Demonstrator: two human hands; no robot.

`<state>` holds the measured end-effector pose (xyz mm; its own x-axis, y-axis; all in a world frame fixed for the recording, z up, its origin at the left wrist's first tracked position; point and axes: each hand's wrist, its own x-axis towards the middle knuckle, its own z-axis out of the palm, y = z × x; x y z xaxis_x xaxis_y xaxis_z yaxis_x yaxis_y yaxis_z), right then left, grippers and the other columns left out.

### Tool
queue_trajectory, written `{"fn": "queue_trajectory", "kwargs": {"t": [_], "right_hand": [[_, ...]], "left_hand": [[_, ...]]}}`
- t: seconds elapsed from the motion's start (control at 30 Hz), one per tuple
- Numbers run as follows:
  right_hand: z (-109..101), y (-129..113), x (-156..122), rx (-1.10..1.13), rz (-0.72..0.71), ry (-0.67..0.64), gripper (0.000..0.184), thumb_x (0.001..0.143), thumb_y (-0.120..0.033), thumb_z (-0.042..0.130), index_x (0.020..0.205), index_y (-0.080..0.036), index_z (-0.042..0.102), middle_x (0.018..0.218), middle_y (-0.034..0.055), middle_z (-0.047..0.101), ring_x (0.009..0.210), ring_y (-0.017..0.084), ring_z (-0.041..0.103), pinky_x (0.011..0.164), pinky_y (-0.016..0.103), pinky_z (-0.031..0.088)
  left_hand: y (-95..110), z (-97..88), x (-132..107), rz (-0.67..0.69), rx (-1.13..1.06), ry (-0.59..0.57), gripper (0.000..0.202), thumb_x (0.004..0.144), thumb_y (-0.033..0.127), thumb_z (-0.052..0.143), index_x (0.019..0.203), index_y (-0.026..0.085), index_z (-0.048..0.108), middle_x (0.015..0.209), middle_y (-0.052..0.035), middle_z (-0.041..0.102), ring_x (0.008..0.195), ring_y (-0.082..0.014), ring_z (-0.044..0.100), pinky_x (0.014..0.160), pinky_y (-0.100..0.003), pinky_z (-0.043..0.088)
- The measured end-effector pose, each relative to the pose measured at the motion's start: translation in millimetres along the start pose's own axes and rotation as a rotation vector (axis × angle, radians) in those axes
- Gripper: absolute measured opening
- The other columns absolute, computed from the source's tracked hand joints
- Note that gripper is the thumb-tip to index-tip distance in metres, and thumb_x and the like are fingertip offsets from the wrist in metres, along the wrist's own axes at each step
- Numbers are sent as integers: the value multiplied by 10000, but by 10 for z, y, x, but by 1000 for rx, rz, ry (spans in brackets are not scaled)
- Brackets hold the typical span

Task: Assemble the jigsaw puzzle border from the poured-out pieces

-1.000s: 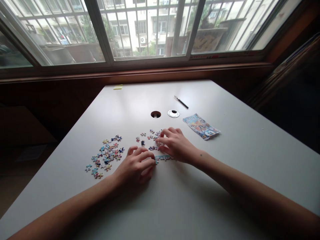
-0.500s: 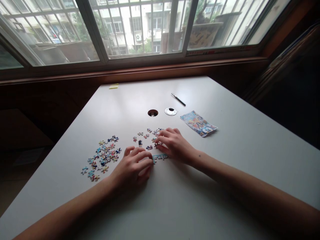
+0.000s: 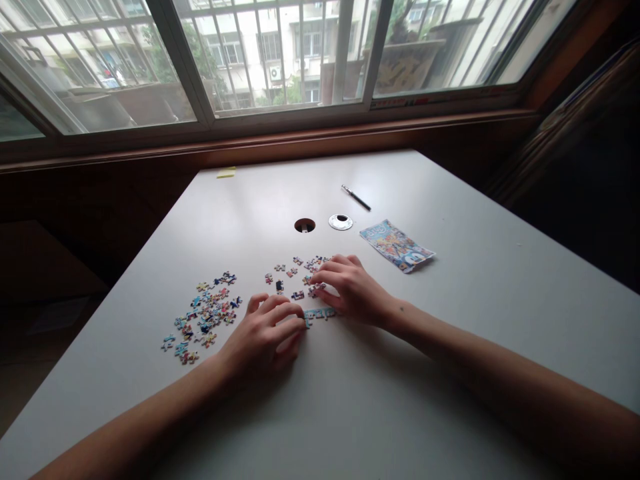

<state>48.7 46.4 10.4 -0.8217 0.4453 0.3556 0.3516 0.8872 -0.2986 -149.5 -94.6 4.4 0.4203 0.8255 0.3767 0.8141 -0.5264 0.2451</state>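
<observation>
My left hand [image 3: 265,337] rests on the white table [image 3: 450,320], fingers curled, its fingertips touching the left end of a short joined strip of puzzle pieces [image 3: 320,313]. My right hand [image 3: 353,288] lies just beyond that strip with its fingers bent, pinching a small puzzle piece [image 3: 316,289] at the fingertips. A few loose pieces [image 3: 290,273] lie in front of the right hand. A larger scatter of loose puzzle pieces [image 3: 205,317] lies to the left of my left hand.
A colourful puzzle bag [image 3: 397,245] lies to the right of the hands. Farther back are a cable hole [image 3: 305,225], its round cap [image 3: 341,222], a black pen [image 3: 356,198] and a yellow sticky note [image 3: 226,173]. A barred window runs behind the table.
The view has shifted slightly. My right hand's fingers have drawn back a little toward the joined strip. The left hand stays at the strip's end.
</observation>
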Motion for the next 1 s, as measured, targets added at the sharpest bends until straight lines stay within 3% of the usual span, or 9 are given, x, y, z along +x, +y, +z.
{"fn": "queue_trajectory", "kwargs": {"t": [0.2,0.37,0.47,0.7,1.0], "right_hand": [[-83,332,31,-159,189,49,272,910,-265,584,1150,-179,680,1129,126,655,1020,277,567,865,409,420],[-83,529,12,-191,266,22,197,907,-289,598,1028,-213,733,1037,107,673,951,279,573,825,421,444],[-90,479,16,-153,252,68,199,923,-280,582,1035,-209,731,1025,98,674,944,265,565,844,417,438],[-108,129,2,-40,-107,-15,183,895,-329,649,1056,-299,731,1175,82,614,1108,278,486,915,439,395],[-80,96,-7,66,-24,-90,94,853,-212,680,941,-221,714,1123,99,604,1049,255,512,910,435,438]], "left_hand": [[2,8,6,-1,-7,24,158,872,154,594,995,235,650,1077,-18,688,1043,-210,581,951,-400,347],[10,9,9,-2,-13,25,163,869,152,595,998,236,652,1073,-22,689,1038,-207,585,948,-397,350],[8,11,9,0,-11,26,167,871,155,595,1004,238,652,1074,-19,689,1040,-207,584,951,-398,349],[1,3,2,5,13,4,172,864,147,593,1000,234,652,1090,-22,686,1056,-211,579,955,-394,356],[9,-6,10,8,8,1,157,887,155,574,1003,228,652,1087,-34,690,1061,-214,575,961,-403,355]]}}
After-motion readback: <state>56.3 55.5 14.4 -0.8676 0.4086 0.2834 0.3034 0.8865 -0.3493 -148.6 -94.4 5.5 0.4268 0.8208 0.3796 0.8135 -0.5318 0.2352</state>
